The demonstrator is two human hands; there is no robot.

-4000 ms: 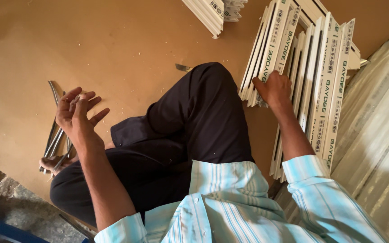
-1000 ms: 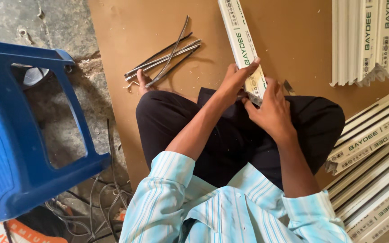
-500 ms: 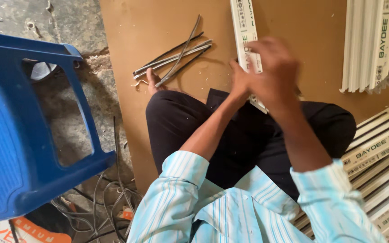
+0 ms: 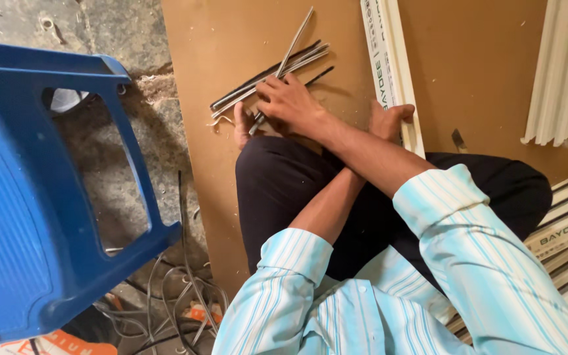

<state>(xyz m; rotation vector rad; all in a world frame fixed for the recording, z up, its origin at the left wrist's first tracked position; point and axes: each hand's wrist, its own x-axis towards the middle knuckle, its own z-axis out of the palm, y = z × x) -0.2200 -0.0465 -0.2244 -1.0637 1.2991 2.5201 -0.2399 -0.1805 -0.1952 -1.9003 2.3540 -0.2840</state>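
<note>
head view, arms crossed over the lap: the right hand is seen reaching across to the upper middle of the frame, where it lies on a bundle of thin metal strips resting on the brown board. the long axis of the bundle runs diagonally, from lower left near the board's edge up to the right; one strip is splayed off more steeply toward the top of the frame. the bundle lies directly under and just beyond the fingers, toward upper left of the knuckles, so the right hand is the nearer of the two. the fingers are curled down onto the strips and one strip appears pinched beneath them, though how firmly it is gripped cannot be told, the fingertips being hidden by the back of the hand. the left hand is shown in the centre of the frame, passing under the right forearm, closed around the lower end of a long white plastic channel whose axis runs nearly straight up the frame. a blue plastic stool fills the left side, and stacked white channels lie at upper right
</note>
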